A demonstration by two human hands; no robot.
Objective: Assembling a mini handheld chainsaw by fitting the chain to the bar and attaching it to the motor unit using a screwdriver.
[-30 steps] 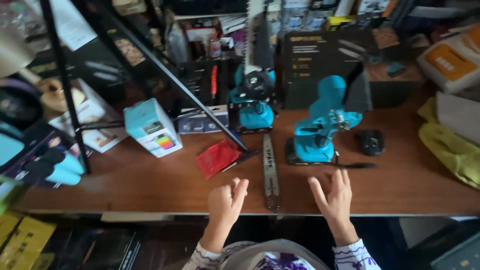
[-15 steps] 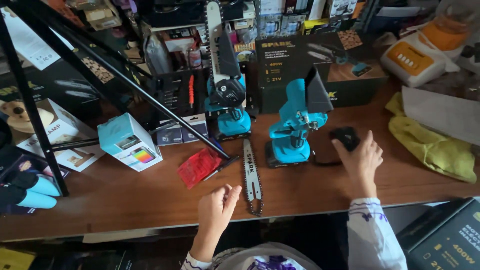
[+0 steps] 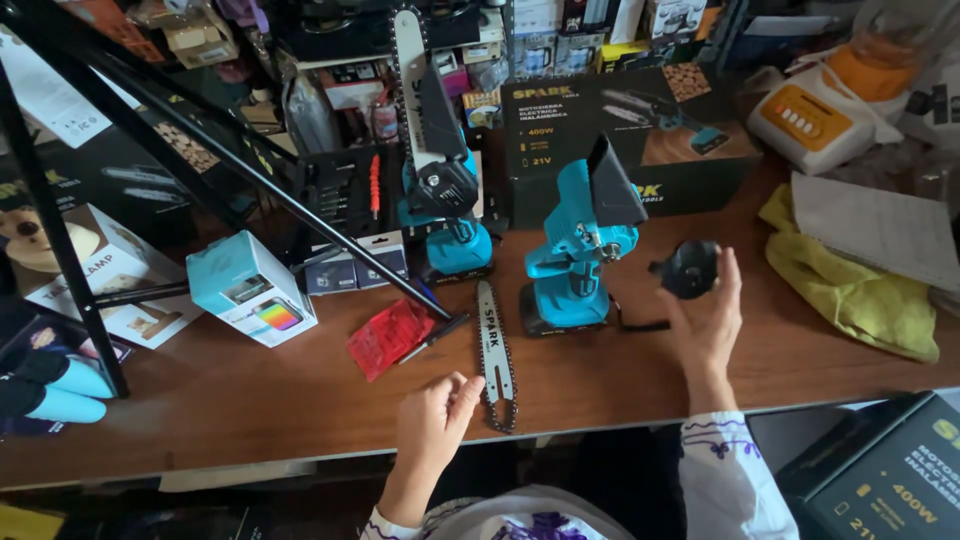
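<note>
My right hand (image 3: 708,322) holds a small black round part (image 3: 690,268) lifted just above the wooden table (image 3: 250,410), right of a blue cordless mini chainsaw body (image 3: 580,245) that stands upright without its bar. My left hand (image 3: 435,420) rests on the table's front edge, fingers loosely curled and holding nothing, beside a loose guide bar with chain (image 3: 495,352) lying flat. A second blue mini chainsaw (image 3: 440,190) with its bar pointing up stands behind.
A red packet (image 3: 390,337) and a light blue box (image 3: 250,288) lie left of the bar. A black tripod leg (image 3: 250,180) crosses diagonally. A dark product box (image 3: 620,130) stands behind; a yellow cloth (image 3: 850,285) under papers lies right. Shelves crowd the back.
My right hand moved from the front edge to the right, took hold of the black round part and lifted it. The view shifted left and came closer. My left hand stayed put.
</note>
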